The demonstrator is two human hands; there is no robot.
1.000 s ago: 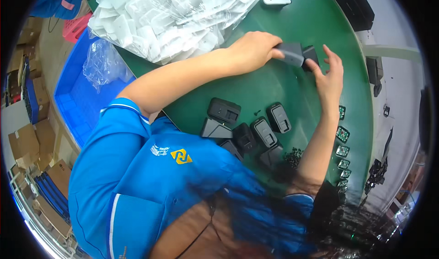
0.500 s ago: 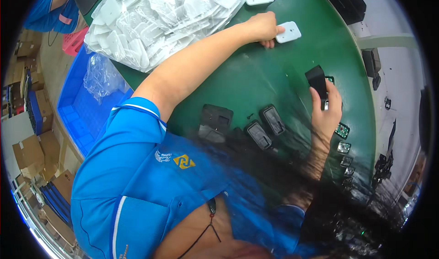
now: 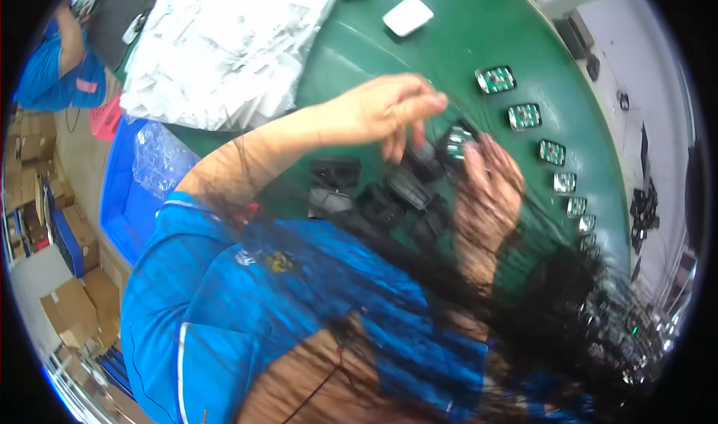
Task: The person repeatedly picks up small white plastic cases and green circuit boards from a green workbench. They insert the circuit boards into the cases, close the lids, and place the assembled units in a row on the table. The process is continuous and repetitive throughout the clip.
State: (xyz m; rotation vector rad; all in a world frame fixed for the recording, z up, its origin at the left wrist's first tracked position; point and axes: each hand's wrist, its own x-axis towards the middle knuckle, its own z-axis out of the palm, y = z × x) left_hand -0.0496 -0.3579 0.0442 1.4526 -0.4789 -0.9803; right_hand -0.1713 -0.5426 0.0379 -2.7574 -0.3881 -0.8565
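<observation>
My right hand (image 3: pixel 490 192) grips a small black housing with a green circuit board (image 3: pixel 458 141) in it, face up. Strands of dark hair blur part of that hand. Just left of it, my left hand (image 3: pixel 400 114) hovers with its fingers apart, and nothing shows in them. Beneath it on the table lie black housings (image 3: pixel 407 188), partly hidden by hair. A black case part (image 3: pixel 334 172) lies to their left. Farther off, a white rounded cover (image 3: pixel 407 16) lies by itself on the green table (image 3: pixel 351 54).
A large clear bag of white covers (image 3: pixel 224 57) fills the far left. Along the right edge runs a row of circuit board units (image 3: pixel 524 116). A blue crate (image 3: pixel 120 207) with clear plastic film stands left of the table. Another person's arm (image 3: pixel 71 46) shows at far left.
My left hand has let go of the white cover and come back toward my right hand. My right hand has moved nearer, now with a circuit board unit in it. The view has shifted.
</observation>
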